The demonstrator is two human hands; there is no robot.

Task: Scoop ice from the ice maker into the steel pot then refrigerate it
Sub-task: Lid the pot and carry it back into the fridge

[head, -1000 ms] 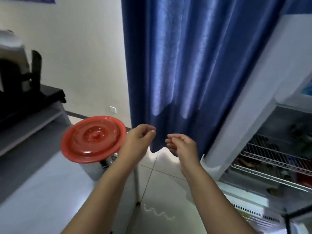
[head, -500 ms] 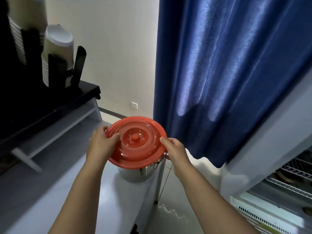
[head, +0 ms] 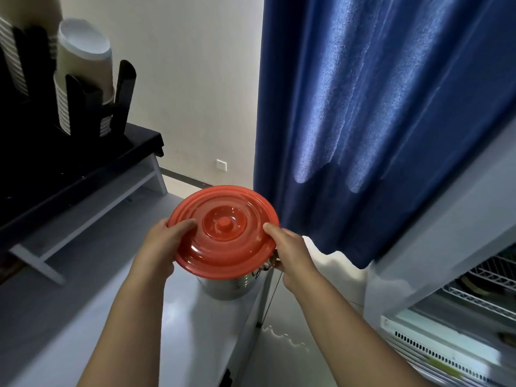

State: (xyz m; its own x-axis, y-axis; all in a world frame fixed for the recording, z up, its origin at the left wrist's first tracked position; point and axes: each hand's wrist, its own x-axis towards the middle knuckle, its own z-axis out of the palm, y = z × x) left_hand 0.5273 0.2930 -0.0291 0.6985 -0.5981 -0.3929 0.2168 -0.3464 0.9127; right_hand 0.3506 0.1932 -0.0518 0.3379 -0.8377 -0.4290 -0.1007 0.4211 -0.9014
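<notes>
At your left, the stacked paper cups [head: 83, 68] in their black holder ran off the frame. The red lid [head: 223, 227] covered the steel pot [head: 227, 286] at the counter [head: 83, 303] edge, hiding its contents. Your left hand [head: 159, 247] clasped the lid's left rim, thumb on top. Your right hand [head: 291, 252] clasped the right rim, its fingers curled underneath, unseen. The open fridge [head: 485, 286] was cut off at right.

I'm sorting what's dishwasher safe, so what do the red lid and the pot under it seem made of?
The red lid looks like glossy moulded plastic: uniform colour, soft highlights on its raised rings. The pot is probably stainless steel: silvery wall with bright, mirror-like reflections.
</notes>
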